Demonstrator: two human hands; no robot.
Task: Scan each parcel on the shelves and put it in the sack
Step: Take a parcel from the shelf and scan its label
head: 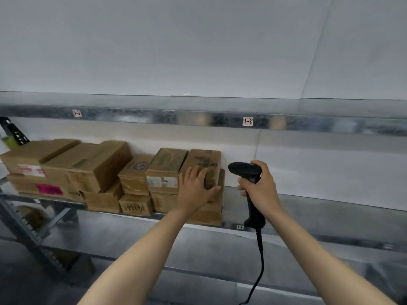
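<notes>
Several brown cardboard parcels are stacked in two layers on the left half of a metal shelf [308,208]. My left hand [195,189] lies on the front of the rightmost top parcel [204,161], fingers spread and straight, thumb along its right edge. My right hand [258,188] grips the handle of a black corded barcode scanner [244,169], held upright just right of that parcel, its head pointing left toward it. The sack is not in view.
The shelf's right half holds nothing in view. A metal beam [198,117] above carries labels 1-2 and 1-3. A slotted shelf upright [28,227] slants at lower left. The scanner cable [261,271] hangs down in front of a lower shelf.
</notes>
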